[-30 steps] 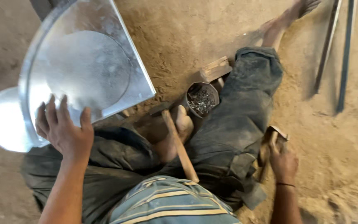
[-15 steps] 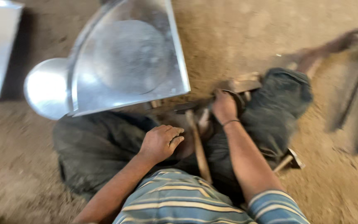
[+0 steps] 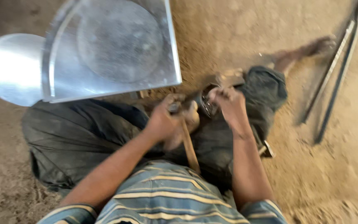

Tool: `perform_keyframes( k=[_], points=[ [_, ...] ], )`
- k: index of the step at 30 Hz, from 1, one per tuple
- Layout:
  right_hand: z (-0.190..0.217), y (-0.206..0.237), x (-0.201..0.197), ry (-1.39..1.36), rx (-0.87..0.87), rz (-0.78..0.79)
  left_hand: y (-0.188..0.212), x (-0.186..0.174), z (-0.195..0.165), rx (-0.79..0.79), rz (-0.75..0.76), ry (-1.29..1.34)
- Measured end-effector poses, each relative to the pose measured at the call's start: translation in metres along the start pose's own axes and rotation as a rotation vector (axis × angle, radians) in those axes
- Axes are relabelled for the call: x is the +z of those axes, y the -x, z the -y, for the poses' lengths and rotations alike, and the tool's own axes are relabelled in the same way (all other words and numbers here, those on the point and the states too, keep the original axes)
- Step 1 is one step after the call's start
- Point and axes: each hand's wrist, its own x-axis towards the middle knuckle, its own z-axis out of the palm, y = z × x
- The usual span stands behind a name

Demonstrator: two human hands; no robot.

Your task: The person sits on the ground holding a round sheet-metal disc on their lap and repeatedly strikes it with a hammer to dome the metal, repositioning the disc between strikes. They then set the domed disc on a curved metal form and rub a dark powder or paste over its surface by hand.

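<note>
The person sits on the dirt floor [image 3: 332, 182], legs stretched forward. A sheet-metal scoop [image 3: 104, 49] lies on the floor ahead and to the left, beyond the left thigh. Between the legs, the left hand [image 3: 166, 122] sits just left of the right hand [image 3: 228, 105], with a small tin [image 3: 208, 103] between them. A wooden handle [image 3: 189, 147] runs back toward the body. Two metal rods [image 3: 336, 70] lie far right, side by side.

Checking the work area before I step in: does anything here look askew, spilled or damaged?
Nothing looks spilled or broken. The shiny sheet-metal pan lies on the dirt floor by the seated person's knee. Both hands, left hand and right hand, meet at a small round tin; blur hides its contents.
</note>
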Motion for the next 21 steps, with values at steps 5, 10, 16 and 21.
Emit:
perform_keyframes(
  k=[5,10,16,21],
  points=[
    [-0.029,-0.037,-0.008,1.016,-0.076,-0.224,0.028,-0.014,0.033,-0.515,0.128,0.054],
    [-0.077,-0.047,0.006,1.283,-0.168,-0.111,0.061,-0.067,0.016,-0.397,0.056,0.12],
    [-0.088,-0.057,0.002,1.373,-0.176,-0.149,0.035,-0.155,-0.024,0.014,-0.147,-0.542],
    [-0.093,-0.05,-0.005,1.176,-0.202,-0.198,-0.013,-0.192,-0.039,0.163,-0.106,-1.145]
  ],
)
